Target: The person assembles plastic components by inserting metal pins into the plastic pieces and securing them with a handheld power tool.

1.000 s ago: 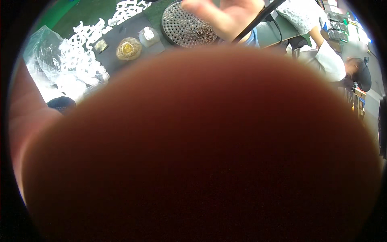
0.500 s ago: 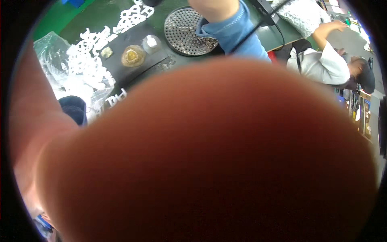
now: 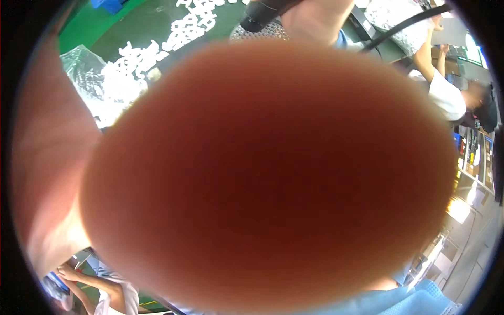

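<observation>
Reddish blurred skin covers most of the lens; white plastic pieces [image 3: 152, 63] lie on the green counter [image 3: 136, 23]; finger state cannot be told.

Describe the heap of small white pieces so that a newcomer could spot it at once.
A big blurred reddish-brown shape blocks most of the view. Above its upper left edge lies the green table. The heap of small white pieces spreads there beside a crumpled clear plastic bag; it alone is bright white and loosely scattered.

blurred reddish blob [image 3: 268, 178] hiding most of the view, both hands unseen
</observation>
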Motion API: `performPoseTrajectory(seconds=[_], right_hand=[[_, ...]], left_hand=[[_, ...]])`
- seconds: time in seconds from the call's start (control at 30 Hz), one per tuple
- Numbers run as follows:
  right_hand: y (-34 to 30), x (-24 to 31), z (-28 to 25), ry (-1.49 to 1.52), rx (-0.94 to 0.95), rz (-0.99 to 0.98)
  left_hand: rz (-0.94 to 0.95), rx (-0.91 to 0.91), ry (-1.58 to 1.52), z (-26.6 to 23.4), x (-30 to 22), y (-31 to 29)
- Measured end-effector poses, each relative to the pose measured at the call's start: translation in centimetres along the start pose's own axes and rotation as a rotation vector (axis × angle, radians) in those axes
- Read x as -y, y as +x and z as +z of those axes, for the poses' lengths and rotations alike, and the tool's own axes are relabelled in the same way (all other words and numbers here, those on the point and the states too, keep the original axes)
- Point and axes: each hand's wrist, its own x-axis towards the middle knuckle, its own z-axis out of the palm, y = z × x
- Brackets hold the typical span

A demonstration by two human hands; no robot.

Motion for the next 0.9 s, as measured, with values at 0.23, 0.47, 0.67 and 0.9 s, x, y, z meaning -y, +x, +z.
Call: performPoseTrajectory(seconds=[0.23, 0.47, 0.67, 0.9], right_hand=[[-0.1, 0.2, -0.4, 0.053, 0.039, 0.032], [-0.5, -0.4, 0.0, 0.077, 0.043, 0.032], [-0.4, -0.7, 0.2, 0.065, 0.021, 0.031], [-0.8, -1.3, 0.7, 0.105, 0.018, 0.022]], left_hand=[[0.033, 0.013, 0.046, -0.6, -0.1, 0.9], [0.010, 0.007, 0.005, 0.2, 0.6, 0.0], [0.017, -0.022, -0.026, 0.9, 1.4, -0.4], [0.030, 0.002, -0.005, 0.6, 1.8, -0.2]])
